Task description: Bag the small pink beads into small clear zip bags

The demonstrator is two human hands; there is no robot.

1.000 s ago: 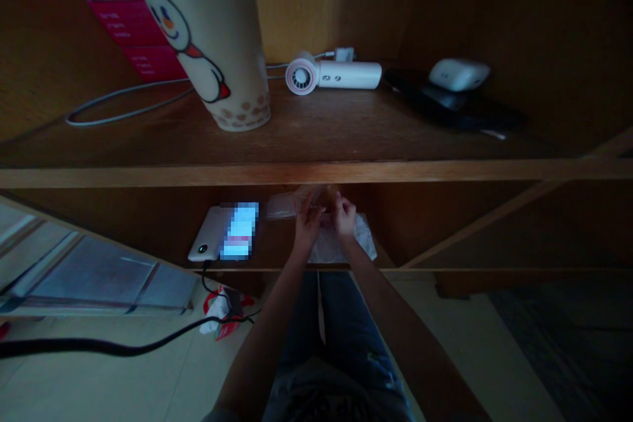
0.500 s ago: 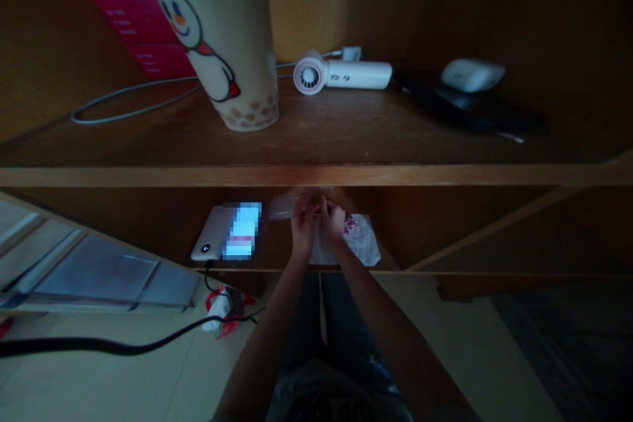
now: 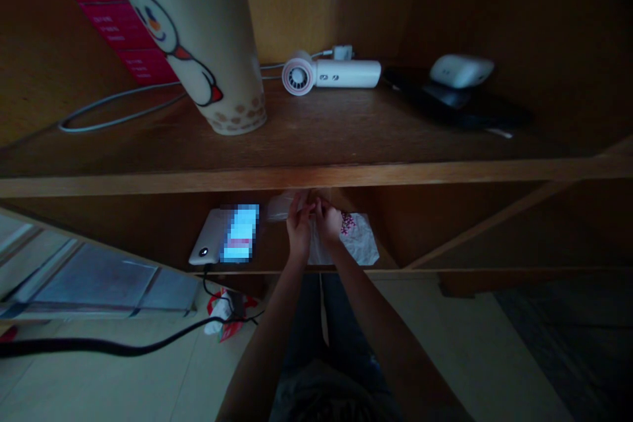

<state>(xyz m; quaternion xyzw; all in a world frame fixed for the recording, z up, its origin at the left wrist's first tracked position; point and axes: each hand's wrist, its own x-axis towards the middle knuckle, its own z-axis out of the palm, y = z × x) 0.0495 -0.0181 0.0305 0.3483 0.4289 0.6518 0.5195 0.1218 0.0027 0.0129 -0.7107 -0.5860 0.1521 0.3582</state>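
In the head view, the left hand and right hand meet over the lower shelf, a little in from its front edge. Their fingertips are drawn narrow and nearly touch; whether something small is pinched between them is too dim to tell. Under and beside the right hand lies a crinkled white sheet, reaching close to the front edge and toward the shelf's right wall. Small dark-pink pieces are on or in the sheet, just beside the right hand; which of the two cannot be told. A clear plastic packet lies farther back, at the left hand's fingers.

Toward the left end, a lit phone lies by a pale device with a cord, both near the front edge. Above, a tall cup and a small fan rest on the upper shelf.

The step in hand looks like fine fingertip work with both hands together. The next move probably calls for a light, steady touch that leaves the pink pieces undisturbed.
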